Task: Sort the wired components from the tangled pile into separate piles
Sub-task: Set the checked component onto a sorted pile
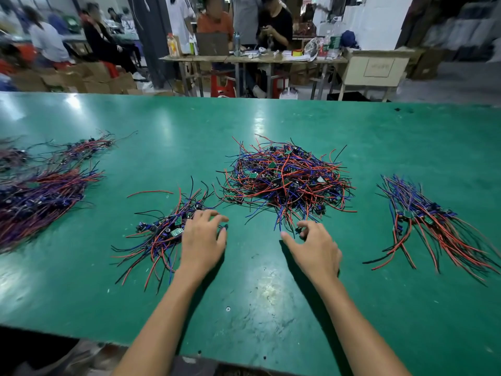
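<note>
A green surface fills most of the view, scuffed and worn pale near the person's forearms. On it, just past the middle, lies the tangled pile of wired components: red, blue and black leads knotted over small green circuit boards, strands spraying out on every side. At the far left edge sits a large sorted heap, its wires lying roughly parallel, blurred by the lens, with a thinner bundle beyond it. On the right, well apart from the tangle, lies another sorted pile, boards near its middle and red leads fanning toward the near right. A smaller left-hand pile lies near the tangle, its boards bunched together and its wires trailing toward the person.

The left hand rests palm down at the right edge of that smaller pile, fingers spread and lightly bent, the grip wide and closed on nothing; a small dark component lies at its fingertips. The right hand reaches to the near fringe of the tangled pile, thumb out to the side, forefinger curled down; it seems to pinch a small dark part there, though the fingers hide the contact.
</note>
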`<action>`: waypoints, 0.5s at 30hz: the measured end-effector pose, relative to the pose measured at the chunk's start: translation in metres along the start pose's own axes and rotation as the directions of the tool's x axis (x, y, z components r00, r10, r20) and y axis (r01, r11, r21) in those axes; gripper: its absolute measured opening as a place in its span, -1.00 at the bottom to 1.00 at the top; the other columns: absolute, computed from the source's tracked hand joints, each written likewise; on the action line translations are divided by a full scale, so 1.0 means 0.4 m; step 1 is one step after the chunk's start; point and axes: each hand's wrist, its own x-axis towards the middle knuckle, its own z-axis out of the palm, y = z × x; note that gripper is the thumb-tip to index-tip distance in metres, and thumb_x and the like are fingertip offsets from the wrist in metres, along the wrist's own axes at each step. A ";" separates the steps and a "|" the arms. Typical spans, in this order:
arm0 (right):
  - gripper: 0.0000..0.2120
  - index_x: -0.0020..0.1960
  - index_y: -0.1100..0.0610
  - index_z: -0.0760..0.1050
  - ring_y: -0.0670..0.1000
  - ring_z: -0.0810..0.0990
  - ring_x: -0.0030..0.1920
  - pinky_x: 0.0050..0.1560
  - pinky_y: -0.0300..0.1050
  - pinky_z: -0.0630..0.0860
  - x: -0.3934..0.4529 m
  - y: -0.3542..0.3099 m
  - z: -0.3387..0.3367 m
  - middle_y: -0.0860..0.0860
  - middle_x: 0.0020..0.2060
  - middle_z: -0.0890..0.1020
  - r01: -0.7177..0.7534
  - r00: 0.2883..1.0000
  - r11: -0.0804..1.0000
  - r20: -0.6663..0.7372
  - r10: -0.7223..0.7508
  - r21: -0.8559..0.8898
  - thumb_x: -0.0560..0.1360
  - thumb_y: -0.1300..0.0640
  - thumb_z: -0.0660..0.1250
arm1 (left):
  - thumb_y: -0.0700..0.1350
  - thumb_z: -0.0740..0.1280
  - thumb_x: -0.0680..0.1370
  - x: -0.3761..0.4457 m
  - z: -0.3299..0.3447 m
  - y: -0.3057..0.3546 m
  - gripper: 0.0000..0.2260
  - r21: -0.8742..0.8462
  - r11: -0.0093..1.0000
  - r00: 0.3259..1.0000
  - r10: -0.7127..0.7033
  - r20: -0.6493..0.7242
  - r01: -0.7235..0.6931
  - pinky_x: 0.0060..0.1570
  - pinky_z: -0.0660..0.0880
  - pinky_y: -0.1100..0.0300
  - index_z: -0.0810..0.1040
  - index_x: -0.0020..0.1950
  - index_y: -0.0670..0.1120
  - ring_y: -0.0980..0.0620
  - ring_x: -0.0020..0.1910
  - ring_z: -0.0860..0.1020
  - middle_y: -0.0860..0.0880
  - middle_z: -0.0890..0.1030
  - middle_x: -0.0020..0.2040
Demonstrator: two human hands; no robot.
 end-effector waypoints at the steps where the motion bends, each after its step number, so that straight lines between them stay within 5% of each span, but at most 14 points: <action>1: -0.61 0.21 -0.14 0.53 0.01 0.62 0.04 -0.08 -0.14 0.33 0.008 -0.010 0.010 -0.14 0.06 0.59 0.001 1.000 0.999 -0.005 -0.001 -0.053 0.49 -0.32 0.34 | -0.16 0.40 0.53 0.008 0.012 0.003 -0.81 -0.004 1.000 1.000 0.012 0.014 -0.012 0.12 0.39 0.01 0.67 0.13 -0.04 -0.06 0.16 0.49 0.00 0.62 0.12; 8: -0.89 -0.03 -0.14 0.62 0.03 0.63 -0.10 -0.18 -0.15 0.32 0.014 0.004 0.023 -0.15 -0.11 0.59 -0.002 0.997 1.000 -0.083 0.003 0.004 0.52 -0.13 0.36 | -0.19 0.27 0.60 0.188 0.077 0.039 -0.61 0.174 0.982 0.983 0.047 0.180 -0.079 0.23 0.42 0.01 0.44 0.44 -0.06 -0.08 0.30 0.43 -0.05 0.52 0.35; 12: -0.95 -0.11 -0.14 0.61 0.00 0.57 -0.16 -0.20 -0.16 0.31 0.012 0.012 0.016 -0.17 -0.19 0.55 -0.011 0.997 0.997 -0.080 0.017 0.080 0.50 -0.06 0.38 | -0.23 0.28 0.60 0.226 0.095 0.058 -0.70 0.181 0.982 0.967 0.012 0.255 -0.060 0.16 0.45 -0.01 0.51 0.33 -0.07 -0.11 0.20 0.48 -0.08 0.57 0.22; 15: -0.95 -0.12 -0.14 0.61 -0.02 0.54 -0.18 -0.20 -0.17 0.30 0.013 0.015 0.016 -0.18 -0.20 0.54 -0.011 0.997 0.997 -0.076 0.017 0.082 0.50 -0.07 0.38 | -0.04 0.36 0.61 0.207 0.076 0.074 -0.70 0.194 0.975 0.976 0.063 0.207 -0.104 0.19 0.36 0.01 0.50 0.33 -0.04 -0.10 0.19 0.48 -0.06 0.62 0.20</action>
